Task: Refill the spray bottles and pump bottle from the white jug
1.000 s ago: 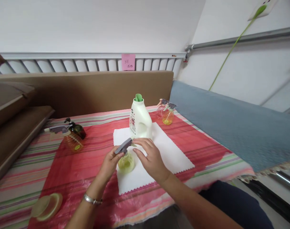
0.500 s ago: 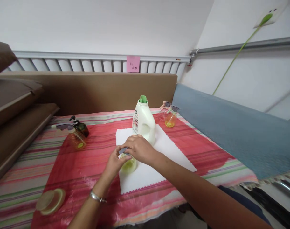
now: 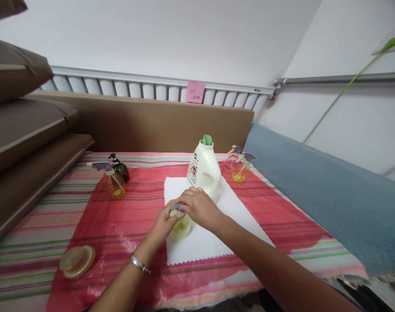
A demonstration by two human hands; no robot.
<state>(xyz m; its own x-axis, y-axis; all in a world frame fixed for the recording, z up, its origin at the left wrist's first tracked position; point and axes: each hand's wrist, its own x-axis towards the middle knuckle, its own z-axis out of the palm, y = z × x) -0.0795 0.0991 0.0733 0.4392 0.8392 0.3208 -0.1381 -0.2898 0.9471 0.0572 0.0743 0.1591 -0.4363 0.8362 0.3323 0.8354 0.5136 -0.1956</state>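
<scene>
A small clear spray bottle (image 3: 182, 226) with yellow-green liquid stands on a white cloth (image 3: 213, 234). My left hand (image 3: 163, 223) is wrapped round its body from the left. My right hand (image 3: 199, 206) is closed over its grey trigger head (image 3: 177, 206), most of which is hidden under the fingers. Just behind my hands stands a white detergent jug (image 3: 204, 171) with a green spout.
An amber spray bottle (image 3: 113, 184) and a dark pump bottle (image 3: 121, 170) stand at the left on the red plastic sheet (image 3: 119, 229). Two small spray bottles (image 3: 239, 167) are at the back right. A round yellowish lid (image 3: 76, 261) lies near left. Brown cushions (image 3: 25, 143) flank the left, a blue cover (image 3: 314, 190) the right.
My right hand has come down from beside the sprayer head to close over it. The camera has tilted and shifted, so everything sits further right and lower in view.
</scene>
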